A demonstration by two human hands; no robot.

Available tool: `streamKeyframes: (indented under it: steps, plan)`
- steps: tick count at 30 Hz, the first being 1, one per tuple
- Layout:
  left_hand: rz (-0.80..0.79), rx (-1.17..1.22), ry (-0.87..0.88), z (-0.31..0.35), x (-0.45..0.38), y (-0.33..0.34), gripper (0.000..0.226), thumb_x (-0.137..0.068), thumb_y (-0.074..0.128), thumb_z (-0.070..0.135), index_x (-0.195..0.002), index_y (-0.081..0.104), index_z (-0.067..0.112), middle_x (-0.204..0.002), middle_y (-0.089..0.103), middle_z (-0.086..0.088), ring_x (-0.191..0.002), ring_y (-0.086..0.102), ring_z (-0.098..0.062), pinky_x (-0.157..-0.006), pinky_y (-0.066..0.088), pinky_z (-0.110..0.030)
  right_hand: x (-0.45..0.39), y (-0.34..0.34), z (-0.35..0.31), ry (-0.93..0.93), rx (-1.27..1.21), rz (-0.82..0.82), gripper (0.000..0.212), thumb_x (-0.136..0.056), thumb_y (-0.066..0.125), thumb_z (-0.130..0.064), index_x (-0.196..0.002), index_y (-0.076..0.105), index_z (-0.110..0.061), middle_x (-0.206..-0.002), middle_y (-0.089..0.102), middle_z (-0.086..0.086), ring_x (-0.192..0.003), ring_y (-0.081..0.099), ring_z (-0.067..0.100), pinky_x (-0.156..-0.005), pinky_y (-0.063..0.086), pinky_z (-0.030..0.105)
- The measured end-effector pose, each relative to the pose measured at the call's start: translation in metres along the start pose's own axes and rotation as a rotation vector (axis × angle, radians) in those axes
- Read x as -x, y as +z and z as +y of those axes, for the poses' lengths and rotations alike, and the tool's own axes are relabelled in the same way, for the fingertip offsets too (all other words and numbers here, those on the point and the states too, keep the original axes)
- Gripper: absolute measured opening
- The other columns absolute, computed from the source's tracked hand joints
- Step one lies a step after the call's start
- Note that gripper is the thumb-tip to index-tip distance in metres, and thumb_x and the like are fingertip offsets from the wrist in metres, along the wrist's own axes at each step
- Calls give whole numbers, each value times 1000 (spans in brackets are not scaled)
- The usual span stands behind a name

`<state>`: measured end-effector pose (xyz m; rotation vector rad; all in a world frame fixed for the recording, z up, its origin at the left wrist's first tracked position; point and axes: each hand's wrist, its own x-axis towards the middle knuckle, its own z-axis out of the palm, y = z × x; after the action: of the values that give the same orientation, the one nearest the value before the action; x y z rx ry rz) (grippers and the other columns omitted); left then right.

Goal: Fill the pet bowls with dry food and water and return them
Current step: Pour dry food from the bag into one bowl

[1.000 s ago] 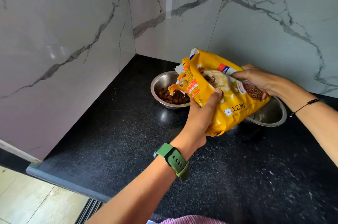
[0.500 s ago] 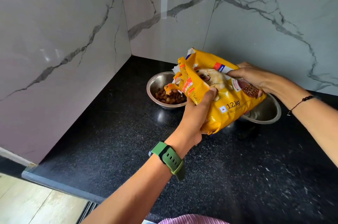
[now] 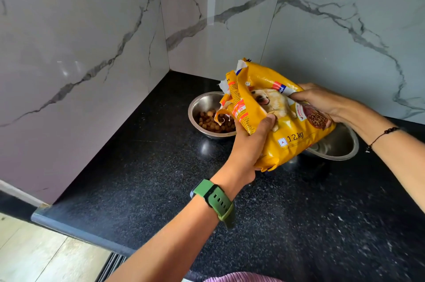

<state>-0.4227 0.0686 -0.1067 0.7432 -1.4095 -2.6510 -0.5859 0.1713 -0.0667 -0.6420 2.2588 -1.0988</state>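
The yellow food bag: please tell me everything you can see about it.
The yellow food bag is glossy plastic, printed with a puppy, kibble and "1.2 kg". Its torn top points left, over the steel bowl holding kibble. It is tilted, off the counter. The left hand grips its near side; the right hand holds its far end.

A yellow food bag [image 3: 285,120] marked 1.2 kg, with a puppy printed on it, is tilted above the black worktop [image 3: 161,189] near its back corner, its torn mouth over the left steel bowl [image 3: 202,106]. That bowl holds brown kibble [image 3: 210,121] across its bottom. A second steel bowl [image 3: 338,146] sits just right of it, mostly hidden behind the bag and seemingly empty.
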Motion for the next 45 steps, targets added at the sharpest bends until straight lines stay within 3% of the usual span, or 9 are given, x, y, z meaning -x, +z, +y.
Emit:
streamKeyframes:
  steps: [5,11,17,24,27,30,38,43,45]
  plan:
    - [-13,-10,-48,6,2,-1,63,-85,62,41,-140,31,35,-128,60,0,-83,64,-14,-48,55,-26,-1,0,-2,4,59,1,14,-94,51,-23,-89,63,-24,-82,71,2,-65,68,14,-72,53,31]
    - [0,-14,-7,7,-1,-2,63,-85,63,38,-140,32,34,-127,61,0,-91,66,-17,-63,57,-31,-1,-2,-3,-13,62,54,12,-92,54,-22,-94,66,-22,-95,72,12,-90,66,36,-90,50,47]
    - [-13,-15,-64,8,2,-2,62,-86,62,41,-140,33,34,-128,61,0,-83,64,-15,-51,56,-27,3,2,-7,2,134,39,15,-93,52,-25,-85,64,-20,-87,71,9,-79,66,30,-82,51,41]
    - [-2,-5,-18,7,1,-2,60,-86,63,36,-139,35,31,-125,63,-1,-90,66,-16,-63,57,-29,5,0,-9,-30,97,53,14,-92,54,-23,-95,66,-18,-93,72,9,-83,68,29,-85,51,42]
    - [-14,-2,-70,8,3,-1,61,-85,63,39,-140,36,31,-126,62,-2,-85,65,-17,-57,57,-31,5,2,-9,-3,150,29,18,-93,53,-28,-92,67,-16,-94,72,15,-82,67,32,-82,52,42]
    - [-27,-10,-75,8,3,-1,61,-85,62,41,-140,36,32,-126,62,-1,-83,65,-16,-54,57,-29,7,1,-12,-18,133,32,18,-93,52,-26,-82,64,-18,-84,70,8,-72,65,24,-73,51,33]
    - [-11,-31,-57,11,0,-3,61,-85,63,41,-139,38,31,-126,62,-2,-87,65,-18,-59,56,-31,7,-1,-12,-7,149,66,14,-92,54,-28,-89,65,-20,-96,71,14,-90,66,36,-89,51,45]
    - [-27,-38,-62,10,1,-4,61,-85,63,41,-139,38,31,-125,63,-2,-80,64,-14,-56,55,-29,10,1,-14,-9,145,67,15,-93,52,-24,-84,62,-21,-89,70,9,-83,64,31,-84,50,40]
    - [-25,-35,-53,11,1,-4,59,-85,63,40,-138,38,30,-124,63,-2,-79,65,-14,-57,55,-30,11,2,-13,-21,133,81,17,-93,52,-23,-80,62,-21,-75,72,1,-76,64,26,-79,49,36]
